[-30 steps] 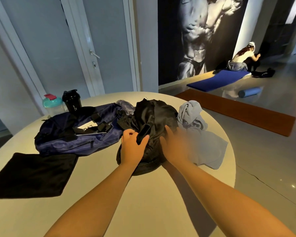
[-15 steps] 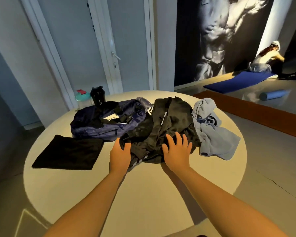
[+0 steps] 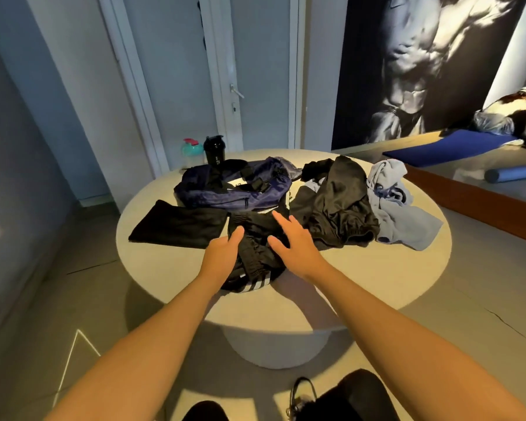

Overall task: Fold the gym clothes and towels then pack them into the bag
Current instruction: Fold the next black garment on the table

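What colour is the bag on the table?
The bag is dark navy blue; head view shows it.

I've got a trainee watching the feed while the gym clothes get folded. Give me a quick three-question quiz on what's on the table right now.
1. True or false: the left hand and the right hand are both open over the striped garment.
2. How many bottles stand behind the bag?
3. Which lies farthest right on the table? A. bag B. grey garment C. folded black cloth

Key: 1 true; 2 two; 3 B.
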Demonstrator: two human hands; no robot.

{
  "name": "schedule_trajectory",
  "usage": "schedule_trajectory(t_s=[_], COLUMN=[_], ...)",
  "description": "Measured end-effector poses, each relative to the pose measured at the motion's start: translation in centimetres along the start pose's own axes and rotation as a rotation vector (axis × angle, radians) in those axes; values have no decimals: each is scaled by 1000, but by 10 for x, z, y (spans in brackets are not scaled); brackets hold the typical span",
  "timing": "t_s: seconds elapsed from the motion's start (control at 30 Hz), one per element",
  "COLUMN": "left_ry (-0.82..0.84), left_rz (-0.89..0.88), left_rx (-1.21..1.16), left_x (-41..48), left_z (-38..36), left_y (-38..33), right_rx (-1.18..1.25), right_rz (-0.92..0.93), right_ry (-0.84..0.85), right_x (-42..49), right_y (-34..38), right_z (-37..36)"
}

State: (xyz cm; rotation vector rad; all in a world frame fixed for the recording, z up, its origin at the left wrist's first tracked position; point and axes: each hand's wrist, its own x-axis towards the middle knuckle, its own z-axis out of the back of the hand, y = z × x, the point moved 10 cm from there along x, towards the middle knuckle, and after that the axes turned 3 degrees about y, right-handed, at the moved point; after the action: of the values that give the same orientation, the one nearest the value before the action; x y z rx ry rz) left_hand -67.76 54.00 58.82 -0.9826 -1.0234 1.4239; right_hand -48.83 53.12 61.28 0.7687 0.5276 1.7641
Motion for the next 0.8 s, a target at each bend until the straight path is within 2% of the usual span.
schedule_trajectory(t_s=[0.1, 0.23, 0.3, 0.37, 0.43, 0.63, 0.73, 0.8], left_ry=[15, -84, -107, -102, -63, 210, 153, 85], left_rz=[-87, -276, -297, -250, -198, -39, -120, -198], left_rx=[59, 228, 186, 77, 41, 131, 225, 254], left_x=[-20, -37, -41, -45, -49, -57, -54, -51], left_z=[20, 59, 75, 84, 80, 35, 33, 33], left_y=[-19, -39, -39, -32, -24, 20, 21, 12], right_rx=[-65, 52, 199, 456, 607, 586, 565, 532], right_rz=[-88, -36, -82, -222, -357, -528, -567, -517], right_ry=[137, 104, 81, -5, -128, -287, -357, -412], right_x=[-1, -13, -20, -25, -32, -49, -61, -67], right_y=[26, 66, 78, 72, 57, 2, -21, -25], right_z=[-28, -43, -44, -39, -32, -25, -13, -3])
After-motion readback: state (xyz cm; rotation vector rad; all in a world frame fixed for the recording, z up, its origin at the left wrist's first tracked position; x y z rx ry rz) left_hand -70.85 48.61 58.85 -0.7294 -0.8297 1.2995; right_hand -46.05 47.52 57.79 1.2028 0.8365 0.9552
